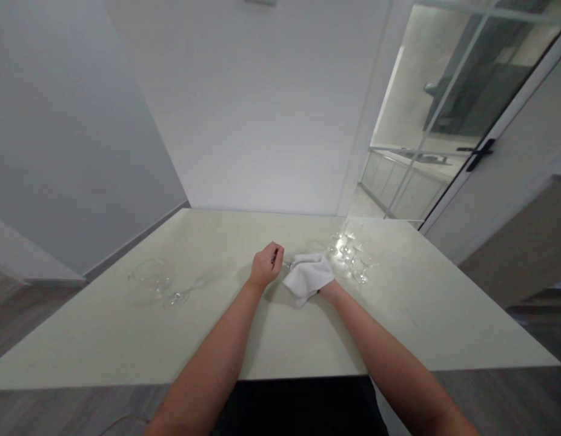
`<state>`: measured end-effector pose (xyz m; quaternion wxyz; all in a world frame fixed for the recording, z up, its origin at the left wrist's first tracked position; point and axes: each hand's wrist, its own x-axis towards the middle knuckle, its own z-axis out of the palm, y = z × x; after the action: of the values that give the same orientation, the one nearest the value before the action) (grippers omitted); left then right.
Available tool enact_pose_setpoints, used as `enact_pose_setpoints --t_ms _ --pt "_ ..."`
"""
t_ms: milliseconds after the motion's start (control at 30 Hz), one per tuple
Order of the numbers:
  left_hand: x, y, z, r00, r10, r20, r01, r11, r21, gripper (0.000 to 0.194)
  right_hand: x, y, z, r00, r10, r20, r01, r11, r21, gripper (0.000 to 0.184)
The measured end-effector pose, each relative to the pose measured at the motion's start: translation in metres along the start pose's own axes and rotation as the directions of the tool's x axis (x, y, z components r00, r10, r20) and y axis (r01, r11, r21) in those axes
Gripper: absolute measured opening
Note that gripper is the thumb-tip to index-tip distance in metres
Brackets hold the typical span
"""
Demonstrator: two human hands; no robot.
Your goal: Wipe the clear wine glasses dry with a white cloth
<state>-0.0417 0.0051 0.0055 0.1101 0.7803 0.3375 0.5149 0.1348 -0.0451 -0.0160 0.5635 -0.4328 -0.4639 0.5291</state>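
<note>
My left hand (266,264) is curled into a fist near the middle of the table, closed on a stemmed glass. A short clear part of this stemmed glass (288,264) shows between the fist and a white cloth (309,275). The cloth drapes over my right hand (327,290), hiding its fingers and the far part of the glass. Just right of the cloth stand several clear stemmed glasses (348,251), close together. Over on the left, a clear glass with a wide bowl and a foot (156,278) rests on the table.
The pale table (217,236) reaches to a white wall or panel (262,133) at the back. A glazed door with a black handle (480,154) is at the right. Grey floor (80,406) shows along the near edge.
</note>
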Motion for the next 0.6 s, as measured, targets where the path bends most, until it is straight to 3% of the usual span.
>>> enact_pose_setpoints --t_ms 100,167,400,500,600 --pt "0.000 0.001 0.000 0.996 0.087 0.015 -0.088 0.994 0.066 0.021 -0.001 0.007 -0.001 0.970 0.230 -0.074 -0.217 0.965 0.144 0.033" --pt "0.002 0.001 0.002 0.998 0.055 0.028 -0.056 0.997 0.050 0.023 -0.002 0.009 0.001 0.947 0.302 -0.113 -0.270 0.934 0.233 0.030" --pt "0.005 -0.005 0.010 0.971 -0.231 0.056 0.236 0.967 -0.100 0.029 0.006 0.014 0.008 0.922 0.135 -0.364 0.006 0.933 0.360 0.027" --pt "0.004 -0.010 0.014 0.956 -0.289 0.055 0.294 0.945 -0.144 0.030 0.007 0.014 0.005 0.927 0.070 -0.368 0.074 0.929 0.363 0.026" --pt "0.003 -0.017 0.016 0.952 -0.301 0.057 0.306 0.932 -0.195 0.030 0.005 0.012 0.002 0.949 0.081 -0.305 0.014 0.955 0.298 0.029"
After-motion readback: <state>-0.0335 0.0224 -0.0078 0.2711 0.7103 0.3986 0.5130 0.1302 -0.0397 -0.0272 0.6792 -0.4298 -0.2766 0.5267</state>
